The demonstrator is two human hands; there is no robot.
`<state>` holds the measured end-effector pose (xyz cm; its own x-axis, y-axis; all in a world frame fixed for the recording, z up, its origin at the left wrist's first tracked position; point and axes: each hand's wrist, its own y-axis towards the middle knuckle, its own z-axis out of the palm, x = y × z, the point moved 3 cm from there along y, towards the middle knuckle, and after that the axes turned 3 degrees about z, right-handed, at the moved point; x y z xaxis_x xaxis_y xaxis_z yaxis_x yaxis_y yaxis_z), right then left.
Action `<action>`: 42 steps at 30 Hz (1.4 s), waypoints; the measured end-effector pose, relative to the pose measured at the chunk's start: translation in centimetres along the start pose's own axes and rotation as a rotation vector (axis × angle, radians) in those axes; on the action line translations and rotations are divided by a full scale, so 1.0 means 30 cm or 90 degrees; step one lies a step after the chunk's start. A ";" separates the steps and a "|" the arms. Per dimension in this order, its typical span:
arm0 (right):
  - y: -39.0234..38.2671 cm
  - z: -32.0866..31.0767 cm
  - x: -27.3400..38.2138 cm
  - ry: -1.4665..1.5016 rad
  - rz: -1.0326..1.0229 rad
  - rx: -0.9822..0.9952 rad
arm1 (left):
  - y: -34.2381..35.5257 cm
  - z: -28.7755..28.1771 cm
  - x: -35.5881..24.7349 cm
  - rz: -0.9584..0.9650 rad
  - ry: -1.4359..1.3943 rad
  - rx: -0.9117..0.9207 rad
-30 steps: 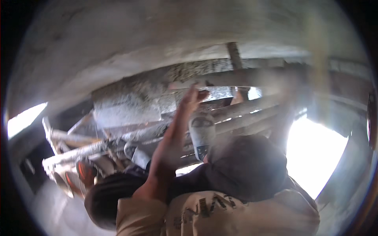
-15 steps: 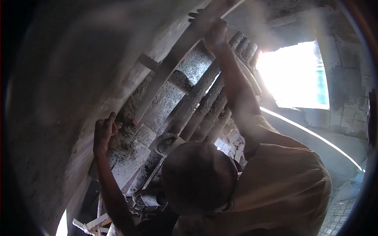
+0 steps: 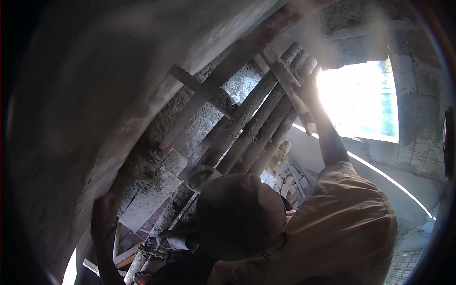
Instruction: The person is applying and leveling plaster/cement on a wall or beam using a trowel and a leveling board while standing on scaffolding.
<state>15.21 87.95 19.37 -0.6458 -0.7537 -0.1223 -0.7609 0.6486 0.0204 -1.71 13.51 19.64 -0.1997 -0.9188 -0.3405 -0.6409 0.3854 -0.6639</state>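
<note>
Neither of my own hands shows. In front of me is a person with a dark head (image 3: 237, 216) and a tan shirt (image 3: 327, 228). That person's raised right hand (image 3: 308, 90) is at a short wooden piece (image 3: 285, 78) lying across the poles; whether it grips it is hard to tell against the glare. At lower left, a shadowed hand (image 3: 105, 211) and bare forearm, seemingly the same person's, are beside the plastered wall; its fingers are blurred. A long straight board (image 3: 209, 88) slants along the wall, its upper end running past the picture's top.
Mortar-crusted round poles (image 3: 251, 135) run diagonally through the middle. A large plastered surface (image 3: 95, 109) fills the left. Bright light comes through an opening (image 3: 358, 102) at upper right. Rubble (image 3: 287, 178) and loose wood (image 3: 123, 259) lie below.
The other person's right hand has left the long board and moved right to the short wooden piece. The lower-left hand has dropped away from the board's lower end.
</note>
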 end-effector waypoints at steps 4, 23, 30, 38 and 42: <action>-0.066 0.136 -0.198 0.049 -0.057 0.214 | -0.036 0.086 0.067 -0.075 -0.054 0.061; -0.894 0.121 0.059 0.097 -0.030 0.382 | 0.036 0.240 0.403 0.009 -0.023 -0.048; -0.753 0.016 0.241 0.069 -0.153 0.403 | -0.004 0.306 0.247 0.031 -0.077 0.131; -0.615 -0.354 1.074 0.288 -0.682 0.324 | -0.244 0.296 0.206 -0.051 -0.126 0.133; -0.695 -0.316 1.455 0.131 -0.879 0.724 | -0.524 0.305 0.255 -0.104 -0.091 0.024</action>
<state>2.27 40.53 23.02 0.2867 -0.6992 0.6549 -0.3460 -0.7131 -0.6098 13.61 1.22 21.37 0.0130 -0.9486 -0.3161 -0.6273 0.2385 -0.7414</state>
